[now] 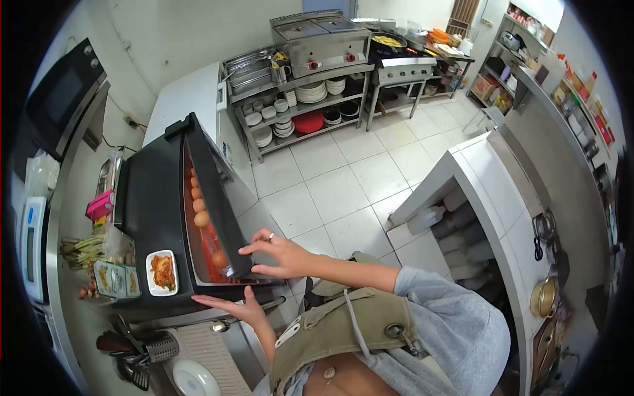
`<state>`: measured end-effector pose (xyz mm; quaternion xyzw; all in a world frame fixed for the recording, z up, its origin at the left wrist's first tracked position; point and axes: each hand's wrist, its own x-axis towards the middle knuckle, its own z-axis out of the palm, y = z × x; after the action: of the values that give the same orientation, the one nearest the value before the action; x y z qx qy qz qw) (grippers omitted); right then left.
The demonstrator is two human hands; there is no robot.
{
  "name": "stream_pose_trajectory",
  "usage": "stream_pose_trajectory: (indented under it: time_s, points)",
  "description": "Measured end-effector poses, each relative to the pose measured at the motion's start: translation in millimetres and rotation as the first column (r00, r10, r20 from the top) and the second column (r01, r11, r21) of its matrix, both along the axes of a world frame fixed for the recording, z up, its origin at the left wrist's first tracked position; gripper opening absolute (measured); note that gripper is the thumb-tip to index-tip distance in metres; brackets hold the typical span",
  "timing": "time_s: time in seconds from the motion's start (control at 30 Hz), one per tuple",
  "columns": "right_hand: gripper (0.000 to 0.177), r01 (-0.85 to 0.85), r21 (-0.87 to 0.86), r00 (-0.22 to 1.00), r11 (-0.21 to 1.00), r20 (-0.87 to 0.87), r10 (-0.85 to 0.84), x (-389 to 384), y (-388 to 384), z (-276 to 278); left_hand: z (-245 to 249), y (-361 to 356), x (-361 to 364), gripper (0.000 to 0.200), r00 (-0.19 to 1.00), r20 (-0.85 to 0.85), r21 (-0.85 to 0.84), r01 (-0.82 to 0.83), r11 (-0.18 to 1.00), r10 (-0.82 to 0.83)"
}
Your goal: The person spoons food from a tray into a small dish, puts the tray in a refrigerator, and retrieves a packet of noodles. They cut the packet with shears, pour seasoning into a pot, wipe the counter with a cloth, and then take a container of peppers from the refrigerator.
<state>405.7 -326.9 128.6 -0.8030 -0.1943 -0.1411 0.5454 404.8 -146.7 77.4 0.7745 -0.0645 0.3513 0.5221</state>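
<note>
A black chest (146,191) stands at the left with its dark lid (214,191) tilted up along the right side. Several brown eggs (201,218) show in the gap beneath the lid, beside something red. My right hand (281,256), a ring on one finger, is at the lid's near corner with its fingers apart. Palm up, my left hand (239,309) lies at the chest's near edge, fingers spread and holding nothing. On top of the chest, a white dish (150,274) holds orange-red food.
Green vegetables (82,251) and a pink box (100,205) lie left of the chest. Below are a utensil holder (162,346) and a white plate (196,379). A metal dish shelf (304,119) stands ahead; a white tiled counter (489,178) is at the right.
</note>
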Motion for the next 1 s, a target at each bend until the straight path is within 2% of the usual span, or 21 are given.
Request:
stream_pose_trajectory:
  time_s: [0.07, 0.13, 0.17, 0.27, 0.3, 0.33, 0.4, 0.47, 0.53, 0.57, 0.6, 0.67, 0.7, 0.73, 0.8, 0.87, 0.93, 1.0]
  points:
    - [0.039, -0.030, -0.019, 1.000, 0.999, -0.009, 0.030, 6, 11, -1, 0, 8, 3, 0.113, 0.998, -0.023, 0.063, 0.057, 0.996, -0.056]
    - [0.036, -0.149, -0.050, 0.987, 0.988, -0.061, 0.145, 15, 24, -5, 3, 7, 1, 0.119, 0.997, -0.070, 0.197, -0.019, 0.980, 0.033]
    - [0.034, -0.162, -0.050, 0.986, 0.986, -0.041, 0.160, 20, 31, -8, 6, 4, 0, 0.118, 0.991, -0.123, 0.168, -0.038, 0.985, 0.060]
    - [0.033, -0.223, -0.055, 0.974, 0.973, -0.047, 0.220, 34, 49, -9, -10, 5, 9, 0.109, 0.983, -0.100, 0.190, -0.136, 0.972, 0.156]
    - [0.034, -0.238, -0.018, 0.971, 0.971, 0.017, 0.238, 38, 56, -10, -11, 2, 13, 0.099, 0.980, -0.046, 0.197, -0.182, 0.963, 0.194]
    - [0.034, -0.241, -0.014, 0.970, 0.970, 0.011, 0.241, 41, 61, -10, -13, 2, 16, 0.099, 0.979, -0.052, 0.200, -0.183, 0.962, 0.198]
    - [0.037, -0.252, -0.046, 0.968, 0.967, 0.002, 0.252, 46, 66, -9, -17, 0, 24, 0.094, 0.978, -0.063, -0.007, -0.198, 0.980, 0.197]
    - [0.042, -0.257, -0.044, 0.966, 0.965, -0.031, 0.256, 48, 63, -9, -36, 5, 29, 0.093, 0.973, 0.044, 0.062, -0.229, 0.972, 0.226]
    - [0.050, -0.372, -0.070, 0.928, 0.926, -0.033, 0.370, 49, 53, -10, -27, -1, 27, 0.084, 0.964, 0.094, 0.086, -0.258, 0.962, 0.250]
    - [0.061, -0.395, -0.107, 0.918, 0.912, -0.021, 0.395, 50, 50, -18, -19, -6, 25, 0.088, 0.967, 0.066, 0.082, -0.253, 0.964, 0.248]
    - [0.061, -0.385, -0.101, 0.923, 0.917, -0.028, 0.385, 51, 42, -24, -16, -7, 24, 0.091, 0.943, 0.004, 0.134, -0.330, 0.934, 0.332]
    - [0.066, -0.357, -0.143, 0.934, 0.923, -0.073, 0.350, 49, 18, -35, -16, -9, 25, 0.090, 0.929, 0.004, 0.186, -0.364, 0.912, 0.370]
    - [0.068, -0.337, -0.235, 0.941, 0.911, -0.098, 0.323, 50, 0, -44, -23, -8, 27, 0.089, 0.913, 0.049, 0.258, -0.404, 0.878, 0.406]
    - [0.068, -0.340, -0.231, 0.940, 0.912, -0.099, 0.326, 51, -18, -56, -38, -6, 31, 0.088, 0.883, 0.193, 0.359, -0.469, 0.807, 0.427]
    - [0.067, -0.324, -0.419, 0.939, 0.848, -0.249, 0.236, 53, -63, -82, -93, 26, 32, 0.086, 0.857, 0.105, 0.417, -0.498, 0.760, 0.504]
    - [0.063, -0.285, -0.374, 0.903, 0.882, -0.415, 0.116, 48, -115, -109, -130, 49, 36, 0.085, 0.851, 0.011, 0.347, -0.496, 0.796, 0.525]
    - [0.058, -0.205, -0.461, 0.866, 0.863, -0.496, -0.060, 42, -173, -144, -82, 11, 42, 0.083, 0.804, 0.228, 0.447, -0.587, 0.675, 0.549]
    - [0.052, -0.181, -0.526, 0.740, 0.831, -0.630, -0.237, 37, -237, -149, -83, 0, 40, 0.084, 0.747, 0.074, 0.390, -0.631, 0.670, 0.660]
